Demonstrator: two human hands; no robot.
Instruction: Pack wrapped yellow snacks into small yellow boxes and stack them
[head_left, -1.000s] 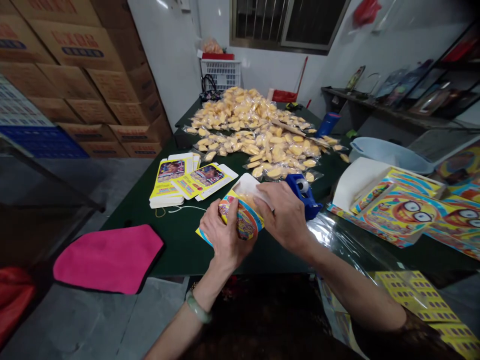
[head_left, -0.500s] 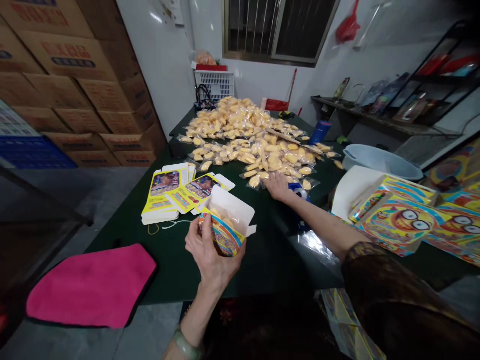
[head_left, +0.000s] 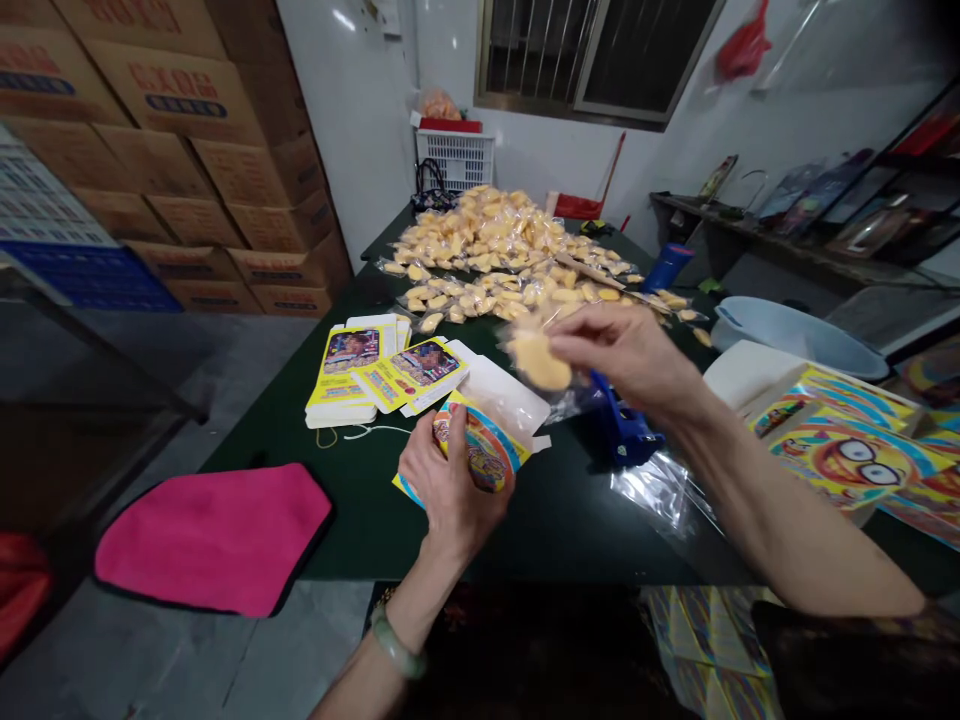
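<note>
Left hand curled firmly around an open printed carton, with fingers across the colourful front panel and a white inner flap standing free above them. Carton held low over the dark green surface, a little in from the near edge, roughly midway between the left and right edges; contact between its lower yellow corner and the surface impossible to tell. Right hand raised nearby, toward the middle of the surface, thumb and fingers almost closed in a pinch on a small clear plastic bag, with 1 yellow piece inside, slightly blurred, in the air and near the white flap. Just under the right hand, a blue plastic tool, and closer to the right edge, a loose sheet of clear plastic film. Left of the carton and almost touching it, a stack of flat yellow printed cartons, with a thin white string close to the stack. Across the far half of the surface, up to the far corner, a wide heap of bagged yellow pieces. Beside the far right edge, a blue cup. Beyond the right edge, large colourful printed sheets and a pale blue basin. Beyond the left edge, a pink cloth on the grey floor.
</note>
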